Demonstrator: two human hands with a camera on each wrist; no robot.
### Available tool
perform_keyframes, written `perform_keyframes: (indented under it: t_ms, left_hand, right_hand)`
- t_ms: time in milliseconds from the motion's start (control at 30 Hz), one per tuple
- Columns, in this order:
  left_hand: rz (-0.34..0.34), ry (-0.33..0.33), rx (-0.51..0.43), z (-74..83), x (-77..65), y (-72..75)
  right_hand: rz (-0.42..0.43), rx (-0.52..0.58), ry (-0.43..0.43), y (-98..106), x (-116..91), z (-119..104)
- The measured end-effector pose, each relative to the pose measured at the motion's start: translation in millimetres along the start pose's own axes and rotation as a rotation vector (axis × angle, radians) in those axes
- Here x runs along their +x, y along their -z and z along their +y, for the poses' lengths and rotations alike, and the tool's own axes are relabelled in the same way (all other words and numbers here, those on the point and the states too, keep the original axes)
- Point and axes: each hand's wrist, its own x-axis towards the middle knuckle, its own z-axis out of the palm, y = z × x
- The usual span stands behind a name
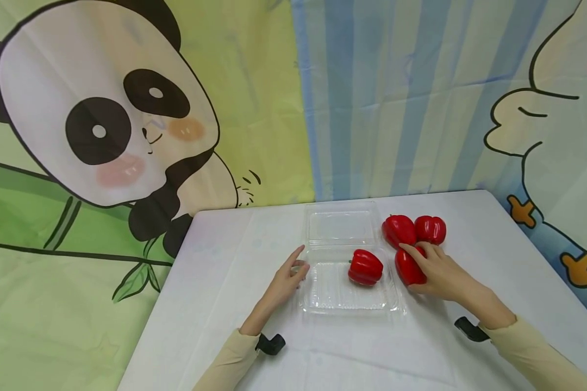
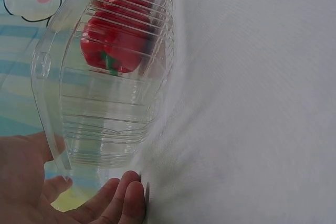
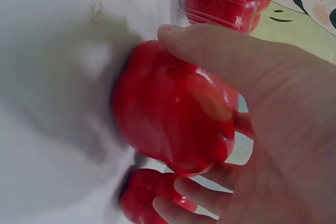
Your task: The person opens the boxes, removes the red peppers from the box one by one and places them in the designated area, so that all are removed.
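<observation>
A clear plastic clamshell box (image 1: pixel 325 288) lies unfolded on the white table, its lid (image 1: pixel 342 227) toward the back. One red bell pepper (image 1: pixel 366 267) sits in the right part of its base, green stem facing left. My left hand (image 1: pixel 286 281) is at the box's left edge, fingers loosely extended with nothing in them. To the right of the box, my right hand (image 1: pixel 440 274) grips another red bell pepper (image 3: pixel 170 108), thumb on the near side and fingers round the far side. That pepper appears close to the tabletop.
Two more red bell peppers, one at the back left (image 1: pixel 399 230) and one at the back right (image 1: pixel 430 229), lie just beyond my right hand. A curtain with a panda (image 1: pixel 102 103) and stripes hangs behind the table (image 1: pixel 215 271). Both wrists wear black camera mounts.
</observation>
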Motion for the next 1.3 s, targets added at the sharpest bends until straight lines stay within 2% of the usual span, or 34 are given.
perform_keyframes:
  t_ms: [500, 767, 933, 1067, 1200, 1300]
  left_hand:
    - [-0.003, 0.001, 0.004, 1.5, -0.8, 0.5]
    - [0.003, 0.004, -0.001, 2.0, -0.9, 0.1]
    - [-0.001, 0.005, 0.001, 1.9, -0.7, 0.2]
    - [0.005, 0.014, 0.004, 1.8, -0.4, 0.2]
    - [0.004, 0.012, 0.005, 1.3, 0.2, -0.1]
    - [0.004, 0.01, 0.0, 1.4, 0.2, 0.0]
  right_hand:
    - [-0.036, 0.032, -0.043, 0, 8, -4]
    - [-0.037, 0.009, -0.033, 15, 7, -12]
    - [0.008, -0.027, 0.055, 30, 10, -23]
    - [0.017, -0.042, 0.191, 34, 18, -34]
    - [-0.027, -0.074, 0.323, 29, 28, -46]
    - [-0.073, -0.113, 0.388, 23, 35, -55]
